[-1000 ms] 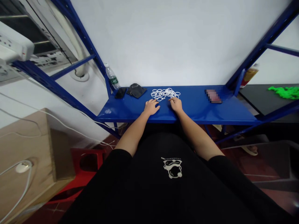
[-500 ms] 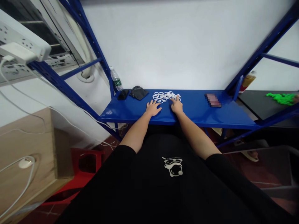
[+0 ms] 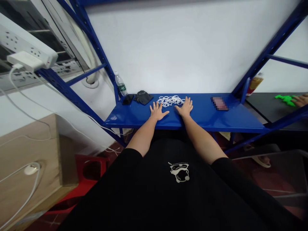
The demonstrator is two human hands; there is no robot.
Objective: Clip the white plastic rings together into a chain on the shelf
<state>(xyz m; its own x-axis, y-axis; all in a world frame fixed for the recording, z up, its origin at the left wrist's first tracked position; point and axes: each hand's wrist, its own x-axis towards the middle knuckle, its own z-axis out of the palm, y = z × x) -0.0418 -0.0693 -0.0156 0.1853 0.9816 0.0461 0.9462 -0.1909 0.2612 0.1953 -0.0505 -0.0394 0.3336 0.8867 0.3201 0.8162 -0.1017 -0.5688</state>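
A loose pile of thin white rings (image 3: 170,100) lies on the blue shelf top (image 3: 204,118), close to the wall. At the pile's left front edge is my left hand (image 3: 157,112), fingers spread and palm down, holding nothing. My right hand (image 3: 184,108) lies at the right edge of the pile, its fingers also spread, with nothing gripped. Whether the fingertips touch the outermost rings is too small to tell.
A plastic bottle (image 3: 120,84), a black object (image 3: 127,99) and a dark pouch (image 3: 143,97) are at the left. To the right lies a blurred-out phone-like object (image 3: 219,103). Beyond the blue post, another person's hand (image 3: 301,100) is at green pieces (image 3: 286,99).
My right hand has opened from a pointing shape and shifted slightly right, to the pile's edge. My left fingers are spread wider. The other person's hand reaches further in over the green pieces.
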